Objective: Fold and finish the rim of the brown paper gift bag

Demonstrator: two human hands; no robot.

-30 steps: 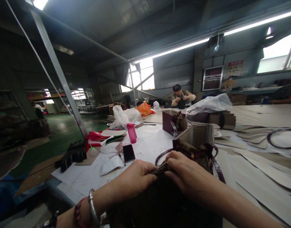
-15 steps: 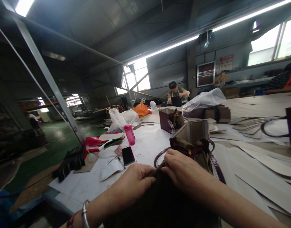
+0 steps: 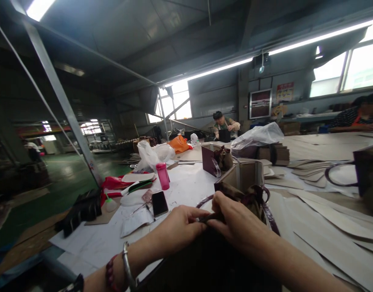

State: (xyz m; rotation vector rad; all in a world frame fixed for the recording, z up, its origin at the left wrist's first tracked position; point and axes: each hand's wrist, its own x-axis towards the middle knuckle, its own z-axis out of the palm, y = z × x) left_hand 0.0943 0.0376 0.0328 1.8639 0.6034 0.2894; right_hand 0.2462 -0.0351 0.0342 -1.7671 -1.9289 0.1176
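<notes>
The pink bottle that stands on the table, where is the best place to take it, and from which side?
Close the grip around the middle of the pink bottle, below its cap. It stands upright and is a slim cylinder, so a sideways wrap fits. I would come from the near right side: white plastic bags crowd behind it, and red clutter lies to its left.

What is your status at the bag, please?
Left hand, right hand: both grip the dark bag at its top edge. Open bag close beyond. Phone off left, apart.
</notes>
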